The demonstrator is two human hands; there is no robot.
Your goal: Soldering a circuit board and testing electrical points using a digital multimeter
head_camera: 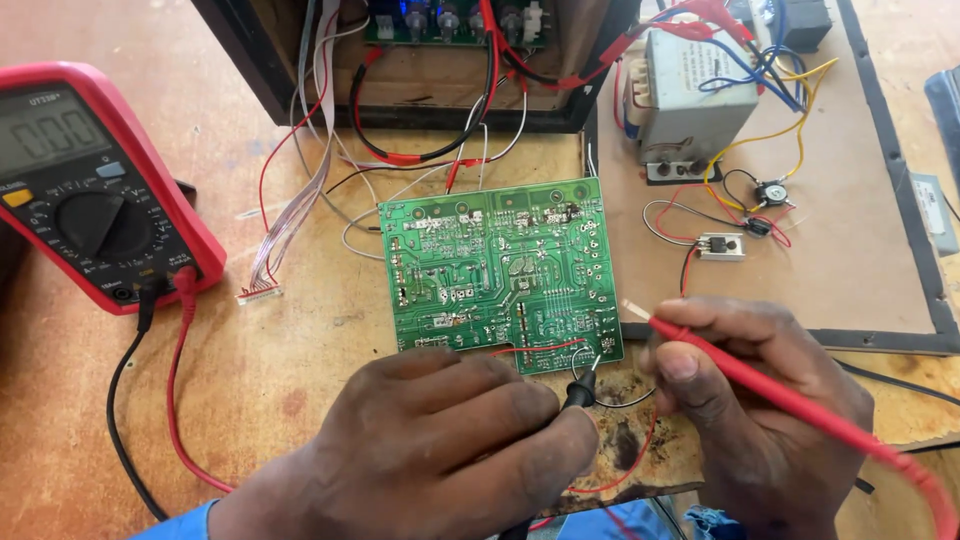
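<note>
A green circuit board (500, 268) lies solder side up in the middle of the wooden bench. My left hand (430, 450) grips a black test probe (580, 390) whose tip touches the board's near right corner. My right hand (760, 400) holds a red test probe (800, 400); its pale tip points left just off the board's right edge. A red-cased multimeter (90, 180) stands at the left, with black and red leads running from it along the bench toward me.
An open dark cabinet (420, 60) with wiring and a small board sits at the back. On a brown panel (850, 250) at the right rest a grey transformer (690, 95) and small wired parts. A ribbon cable (290, 200) hangs left of the board.
</note>
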